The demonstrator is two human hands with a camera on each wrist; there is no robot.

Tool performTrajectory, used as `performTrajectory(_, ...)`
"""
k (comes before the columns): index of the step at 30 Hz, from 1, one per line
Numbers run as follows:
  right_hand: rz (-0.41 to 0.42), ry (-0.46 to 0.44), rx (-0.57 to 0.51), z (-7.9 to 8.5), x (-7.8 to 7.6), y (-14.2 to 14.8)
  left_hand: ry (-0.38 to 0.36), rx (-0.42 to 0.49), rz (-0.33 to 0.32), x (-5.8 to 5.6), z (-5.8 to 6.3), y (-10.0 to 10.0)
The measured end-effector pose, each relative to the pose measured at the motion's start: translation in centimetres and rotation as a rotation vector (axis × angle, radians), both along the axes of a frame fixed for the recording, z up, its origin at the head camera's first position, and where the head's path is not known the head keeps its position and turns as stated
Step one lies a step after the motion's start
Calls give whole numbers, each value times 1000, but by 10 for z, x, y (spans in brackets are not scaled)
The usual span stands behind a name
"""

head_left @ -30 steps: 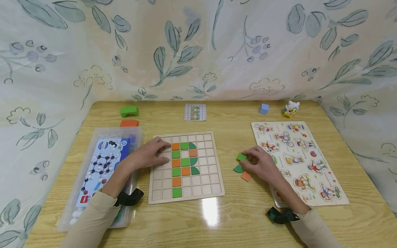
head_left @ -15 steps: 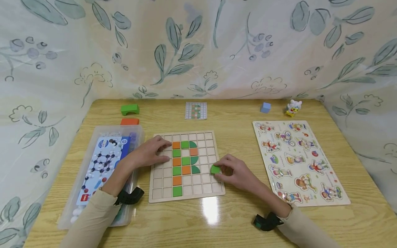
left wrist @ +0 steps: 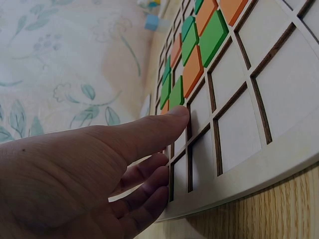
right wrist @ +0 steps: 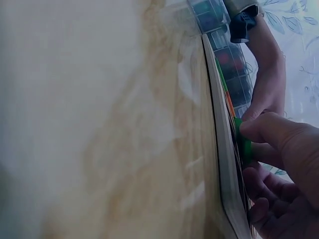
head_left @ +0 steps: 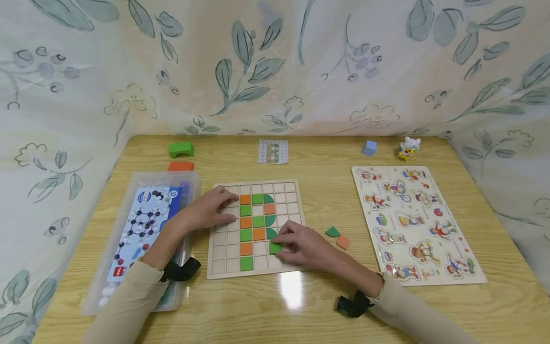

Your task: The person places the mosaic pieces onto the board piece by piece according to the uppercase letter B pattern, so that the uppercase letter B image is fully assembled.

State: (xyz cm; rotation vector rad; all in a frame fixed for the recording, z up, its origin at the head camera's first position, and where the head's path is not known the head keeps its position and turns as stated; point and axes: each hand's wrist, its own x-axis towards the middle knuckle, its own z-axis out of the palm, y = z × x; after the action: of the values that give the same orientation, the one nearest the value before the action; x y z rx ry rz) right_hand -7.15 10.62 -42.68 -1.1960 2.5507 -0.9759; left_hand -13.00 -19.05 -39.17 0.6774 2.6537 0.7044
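Observation:
A wooden grid board (head_left: 220, 266) lies in the middle of the table, with orange squares, green squares and dark green quarter-round tiles in its cells. My right hand (head_left: 305, 247) pinches a green square tile (head_left: 275, 248) between thumb and fingers, over a cell just below the lowest quarter-round tile (head_left: 271, 233). The right wrist view shows the thumb on that tile's edge. At the board's left side rests my left hand (head_left: 206, 210), fingers relaxed; its thumb (left wrist: 169, 122) touches the grid in the left wrist view. A quarter-round tile (head_left: 333, 231) and an orange square (head_left: 343, 242) lie loose to the right.
A small pattern card (head_left: 272, 151) lies behind the board. On the left stands a clear plastic box (head_left: 142, 177), with red (head_left: 180, 166) and green (head_left: 181, 149) blocks behind it. A picture puzzle (head_left: 404, 239), a blue cube (head_left: 369, 147) and a toy figure (head_left: 408, 148) are at right.
My right hand has carried the green square tile leftward from beside the loose tiles to over the board. The left hand has stayed at the board's left side.

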Motion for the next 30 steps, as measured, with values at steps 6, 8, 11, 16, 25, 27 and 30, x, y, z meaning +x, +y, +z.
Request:
performTrajectory(6,-3,-49,8,1,-1,0,-3,-6,6,-1,1,1)
performTrajectory(8,-2,-58,11,1,-1,0,-12,-12,13,-1,1,1)
performTrajectory(11,-6,-58,17,2,0,0,-10,-13,9,0,-1,0)
performTrajectory(16,-21,-54,19,1,-2,0,2,-2,3,0,-1,0)
performTrajectory(25,-41,-83,-11,0,-3,-1,8,-4,-2,0,-1,0)
performTrajectory(27,-45,-98,-25,0,-3,-1,8,-5,-1,0,-1,0)
performTrajectory(30,-49,-108,-34,0,-3,-1,9,-5,0,0,-2,0)
